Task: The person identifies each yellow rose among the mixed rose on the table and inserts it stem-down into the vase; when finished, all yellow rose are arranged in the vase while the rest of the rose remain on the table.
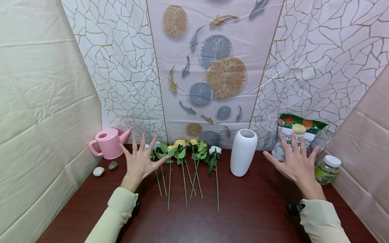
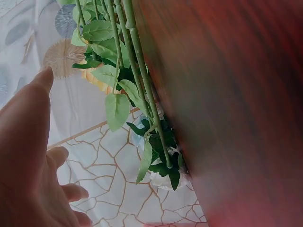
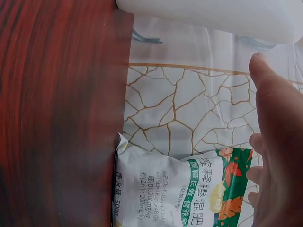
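My left hand (image 1: 139, 165) is spread with fingers apart, held over the table between a pink watering can (image 1: 109, 143) and a row of artificial roses. The yellow roses (image 1: 180, 143) lie in the middle of the row, with a white rose (image 1: 215, 150) at its right end; their green stems (image 2: 137, 52) point toward me. My right hand (image 1: 296, 165), also spread and holding nothing, is in front of a fertilizer bag (image 1: 299, 130). A white vase (image 1: 243, 152) stands upright to the left of that hand. The bag (image 3: 161, 189) shows beside the fingers in the right wrist view.
A jar with a white lid (image 1: 328, 169) stands at the right, close to my right hand. Two stones, one pale (image 1: 98, 171) and one grey (image 1: 112, 165), lie before the watering can. Patterned cloth (image 1: 127, 67) hangs behind the dark red table (image 1: 194, 222).
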Tool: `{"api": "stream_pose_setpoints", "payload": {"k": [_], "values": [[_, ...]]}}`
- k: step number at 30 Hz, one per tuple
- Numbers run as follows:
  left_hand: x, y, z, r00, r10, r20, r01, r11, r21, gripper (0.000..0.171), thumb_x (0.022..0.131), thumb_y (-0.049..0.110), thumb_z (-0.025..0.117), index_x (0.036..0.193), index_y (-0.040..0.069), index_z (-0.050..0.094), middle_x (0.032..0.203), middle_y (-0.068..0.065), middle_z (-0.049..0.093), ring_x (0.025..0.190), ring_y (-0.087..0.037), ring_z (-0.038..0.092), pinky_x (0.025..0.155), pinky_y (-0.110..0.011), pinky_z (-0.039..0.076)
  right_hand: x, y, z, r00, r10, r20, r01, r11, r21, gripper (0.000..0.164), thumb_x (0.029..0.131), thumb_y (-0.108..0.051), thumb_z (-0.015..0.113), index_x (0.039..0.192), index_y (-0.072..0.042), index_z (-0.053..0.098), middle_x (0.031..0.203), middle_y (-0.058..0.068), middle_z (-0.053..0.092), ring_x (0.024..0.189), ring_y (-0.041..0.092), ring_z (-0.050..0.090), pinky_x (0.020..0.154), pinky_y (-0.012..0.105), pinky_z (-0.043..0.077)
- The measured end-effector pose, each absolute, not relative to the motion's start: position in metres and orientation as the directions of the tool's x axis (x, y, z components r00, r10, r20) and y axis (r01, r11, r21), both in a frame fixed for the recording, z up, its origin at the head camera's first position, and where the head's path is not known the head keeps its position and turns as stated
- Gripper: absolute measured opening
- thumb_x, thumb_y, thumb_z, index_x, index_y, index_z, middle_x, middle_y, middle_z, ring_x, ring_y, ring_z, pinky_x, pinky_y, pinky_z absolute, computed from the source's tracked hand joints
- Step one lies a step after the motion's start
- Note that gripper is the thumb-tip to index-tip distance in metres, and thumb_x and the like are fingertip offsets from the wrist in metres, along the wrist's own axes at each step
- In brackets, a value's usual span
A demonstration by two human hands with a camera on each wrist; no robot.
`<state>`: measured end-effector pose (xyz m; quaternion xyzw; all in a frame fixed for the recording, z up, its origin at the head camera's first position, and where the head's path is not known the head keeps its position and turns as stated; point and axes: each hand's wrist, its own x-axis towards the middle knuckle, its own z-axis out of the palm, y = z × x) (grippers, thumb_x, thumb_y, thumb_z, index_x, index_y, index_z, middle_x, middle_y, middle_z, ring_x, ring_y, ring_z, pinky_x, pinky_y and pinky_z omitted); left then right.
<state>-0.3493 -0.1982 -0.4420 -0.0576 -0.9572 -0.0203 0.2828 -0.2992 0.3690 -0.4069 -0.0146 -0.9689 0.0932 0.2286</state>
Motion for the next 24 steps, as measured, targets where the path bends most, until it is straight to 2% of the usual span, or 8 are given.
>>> {"api": "stream_pose_setpoints", "payload": {"k": [5,8,11,15,19,21,24], "values": [[-0.349,-0.196,-0.44,-0.839,0.096,0.535,0.115,0.993,0.003,0.103,0.073,0.097,0.041,0.158,0.047,0.01,0.167,-0.014,0.024,0.155,-0.046,-0.001,0.109,-0.075,-0.023,-0.299,0.371,-0.406,-0.884,0.086,0.46,-0.002,0.982,-0.187,0.104,0.083,-0.083,0.05,0.163,-0.03,0.01,0.17,0.011,-0.008,0.153,0.039,-0.022,0.105,0.074,-0.029],[-0.346,-0.191,-0.44,-0.852,0.098,0.514,0.123,0.992,0.014,0.102,0.075,0.094,0.043,0.159,0.046,0.01,0.166,-0.015,0.025,0.154,-0.047,0.008,0.112,-0.076,-0.017,-0.298,0.365,-0.401,-0.869,0.066,0.491,-0.046,0.976,-0.213,0.103,0.085,-0.079,0.054,0.163,-0.026,0.013,0.17,0.014,-0.001,0.155,0.041,-0.012,0.111,0.072,-0.023],[-0.343,-0.177,-0.44,-0.86,0.127,0.494,0.174,0.984,0.049,0.099,0.079,0.089,0.047,0.16,0.042,0.014,0.164,-0.017,0.03,0.151,-0.049,0.019,0.118,-0.075,-0.002,-0.295,0.352,-0.394,-0.852,0.039,0.523,-0.139,0.945,-0.296,0.098,0.089,-0.07,0.059,0.163,-0.022,0.017,0.169,0.017,0.013,0.155,0.044,0.009,0.119,0.072,-0.001],[-0.335,-0.154,-0.44,-0.838,0.178,0.515,0.275,0.954,0.118,0.092,0.082,0.08,0.057,0.157,0.031,0.034,0.155,-0.02,0.043,0.144,-0.048,0.038,0.116,-0.068,0.028,-0.291,0.324,-0.389,-0.86,0.034,0.51,-0.248,0.844,-0.475,0.093,0.091,-0.061,0.064,0.162,-0.021,0.018,0.164,0.019,0.029,0.147,0.044,0.031,0.112,0.07,0.028],[-0.327,-0.137,-0.442,-0.81,0.202,0.551,0.361,0.911,0.197,0.073,0.085,0.066,0.068,0.139,0.018,0.059,0.137,-0.02,0.06,0.125,-0.042,0.057,0.099,-0.06,0.05,-0.291,0.299,-0.392,-0.881,0.034,0.472,-0.298,0.734,-0.61,0.094,0.091,-0.057,0.067,0.162,-0.022,0.017,0.16,0.018,0.036,0.144,0.04,0.039,0.111,0.063,0.036],[-0.324,-0.129,-0.442,-0.827,0.212,0.521,0.394,0.88,0.267,0.056,0.088,0.057,0.07,0.123,0.014,0.068,0.123,-0.016,0.066,0.112,-0.037,0.062,0.09,-0.053,0.055,-0.292,0.289,-0.394,-0.891,0.035,0.452,-0.307,0.687,-0.659,0.095,0.09,-0.057,0.068,0.162,-0.021,0.016,0.161,0.016,0.036,0.144,0.038,0.04,0.111,0.06,0.039],[-0.322,-0.119,-0.442,-0.883,0.218,0.416,0.395,0.824,0.406,0.032,0.092,0.046,0.071,0.098,0.015,0.073,0.096,-0.005,0.071,0.088,-0.024,0.066,0.074,-0.039,0.057,-0.295,0.28,-0.395,-0.903,0.047,0.428,-0.305,0.631,-0.713,0.097,0.09,-0.057,0.068,0.162,-0.022,0.014,0.162,0.013,0.034,0.145,0.037,0.04,0.111,0.058,0.041]]}}
